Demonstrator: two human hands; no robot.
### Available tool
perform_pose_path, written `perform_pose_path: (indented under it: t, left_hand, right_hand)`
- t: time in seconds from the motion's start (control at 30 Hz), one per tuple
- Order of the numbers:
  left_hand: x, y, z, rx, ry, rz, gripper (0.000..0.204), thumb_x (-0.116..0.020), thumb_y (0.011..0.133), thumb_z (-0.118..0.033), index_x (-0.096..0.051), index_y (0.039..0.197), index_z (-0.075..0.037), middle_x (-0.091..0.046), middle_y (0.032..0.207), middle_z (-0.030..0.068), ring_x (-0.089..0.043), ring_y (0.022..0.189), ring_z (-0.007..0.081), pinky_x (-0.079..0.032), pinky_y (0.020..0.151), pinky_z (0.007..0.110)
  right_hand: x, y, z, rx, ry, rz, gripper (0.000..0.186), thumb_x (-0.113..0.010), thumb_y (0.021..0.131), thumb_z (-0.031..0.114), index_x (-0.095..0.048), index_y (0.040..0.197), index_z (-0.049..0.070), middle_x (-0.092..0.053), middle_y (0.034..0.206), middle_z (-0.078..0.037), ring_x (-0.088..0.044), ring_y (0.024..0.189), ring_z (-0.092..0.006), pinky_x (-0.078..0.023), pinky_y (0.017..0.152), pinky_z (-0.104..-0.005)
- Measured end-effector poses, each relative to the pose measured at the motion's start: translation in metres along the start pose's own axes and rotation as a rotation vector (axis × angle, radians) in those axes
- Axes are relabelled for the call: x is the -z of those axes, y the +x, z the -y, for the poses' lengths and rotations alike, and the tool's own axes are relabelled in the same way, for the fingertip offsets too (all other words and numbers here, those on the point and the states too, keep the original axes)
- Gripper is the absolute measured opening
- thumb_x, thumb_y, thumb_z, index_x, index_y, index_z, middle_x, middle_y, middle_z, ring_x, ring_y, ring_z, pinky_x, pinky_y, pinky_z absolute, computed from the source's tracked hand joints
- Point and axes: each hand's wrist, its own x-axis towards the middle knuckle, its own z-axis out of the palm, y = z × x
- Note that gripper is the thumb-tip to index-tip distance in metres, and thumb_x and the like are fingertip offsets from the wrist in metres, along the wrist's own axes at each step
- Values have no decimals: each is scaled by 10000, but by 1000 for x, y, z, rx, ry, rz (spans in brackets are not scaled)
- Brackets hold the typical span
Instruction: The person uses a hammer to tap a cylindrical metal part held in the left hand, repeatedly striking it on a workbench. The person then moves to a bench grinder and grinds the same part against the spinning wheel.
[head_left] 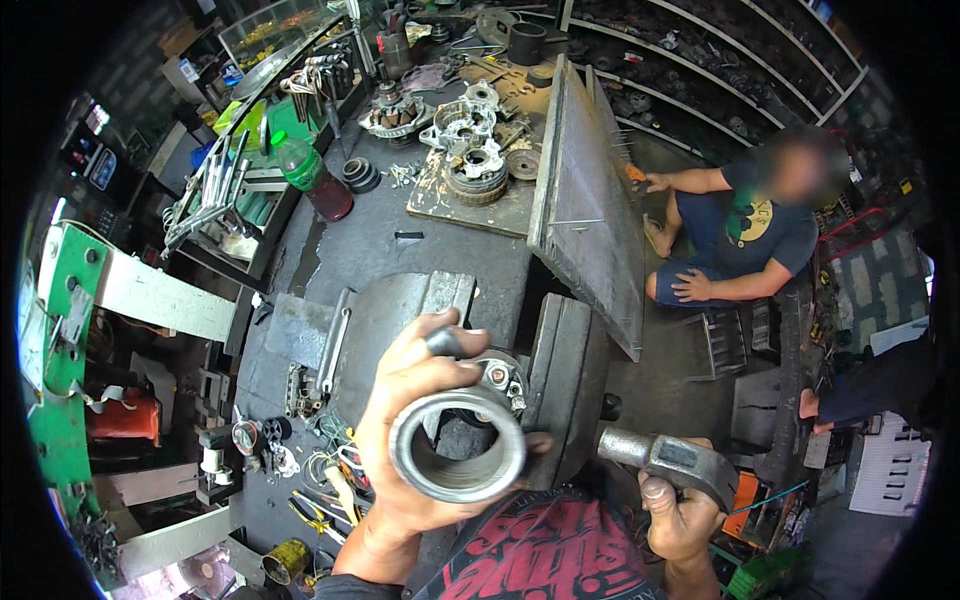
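My left hand (395, 400) is wrapped round a hollow metal cylinder (500, 470), its open end facing up toward me. Just beyond the cylinder, partly hidden by it and by my fingers, is a round metal part (505, 378) with small fittings on its face; whether the two are joined I cannot tell. Both are above a large bench vise (560, 370), between its jaws as seen from here. To the right, my right hand (680, 525) grips a hammer (660, 458) close under its steel head. The hammer head points left toward the cylinder, apart from it.
A wrench (335, 345) lies left of the vise on the workbench (440, 258). Wires and pliers (315, 515) are at the near left. Farther back are a bottle of red liquid (315, 180) and metal housings (470, 140). Beyond an upright panel (590, 210), another person (740, 230) sits low.
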Motion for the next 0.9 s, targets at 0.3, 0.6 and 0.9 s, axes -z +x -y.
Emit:
perform_pose_path:
  t: [0.3,0.6,0.9]
  left_hand:
    - [25,-20,6,403,-371,-499,931,-896,740,-602,-506,1342,-9,-631,1257,183,-628,1226,350,-556,998,432]
    - [-26,-41,-4,420,-497,-405,957,-1022,644,-344,-473,1362,-29,-602,1333,180,-622,1224,280,-507,1031,412]
    - [-71,-39,2,315,-400,-497,1045,-1003,632,-423,-427,1403,-15,-587,1379,174,-621,1138,188,-506,999,350]
  right_hand:
    - [17,4,-31,-54,-34,108,359,-748,979,279,-647,1124,-34,-631,1066,-120,-628,958,-215,-498,834,-344]
    - [19,33,-30,-45,122,182,362,-714,1006,315,-630,1042,-35,-615,891,-84,-573,652,-131,-462,589,-267]
    - [28,113,-9,16,107,321,492,-729,990,376,-577,1183,-51,-613,756,-71,-540,592,-114,-419,517,-249]
